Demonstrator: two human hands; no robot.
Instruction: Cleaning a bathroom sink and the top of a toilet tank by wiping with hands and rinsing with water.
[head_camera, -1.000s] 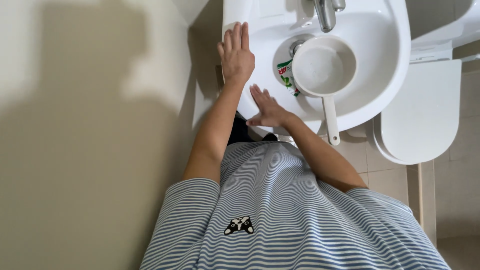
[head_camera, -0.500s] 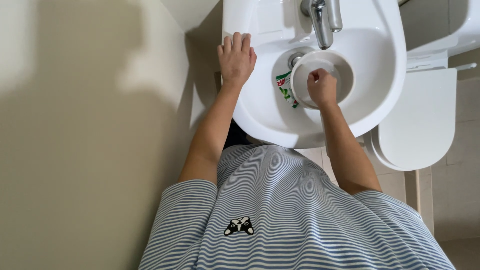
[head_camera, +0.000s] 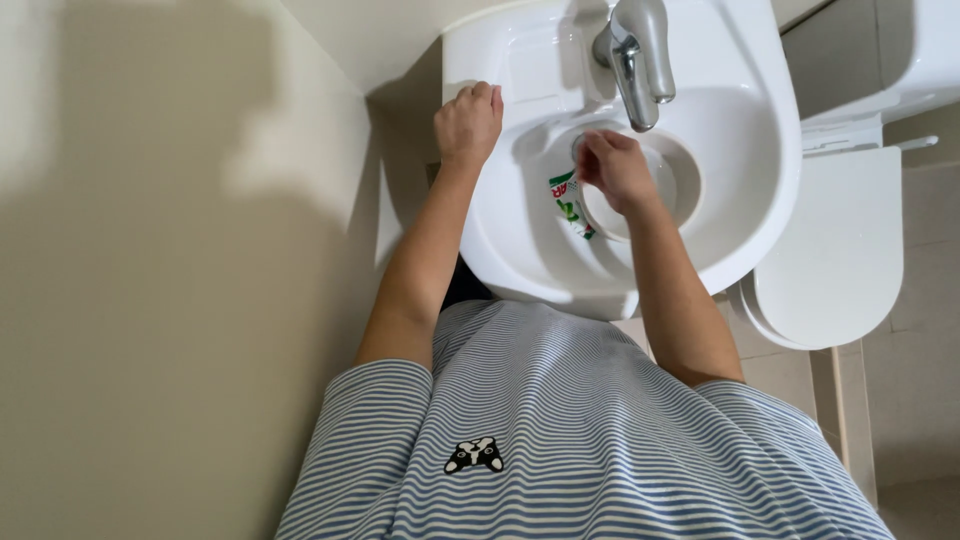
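Since before, left hand (head_camera: 468, 122) has curled on the sink (head_camera: 760, 200) rim; right hand (head_camera: 614, 170) grips the white bowl (head_camera: 672, 185) below the faucet (head_camera: 637, 52).

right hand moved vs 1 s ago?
Yes. The right hand went from the sink's near rim into the basin, toward the faucet, and now grips the white scoop there.
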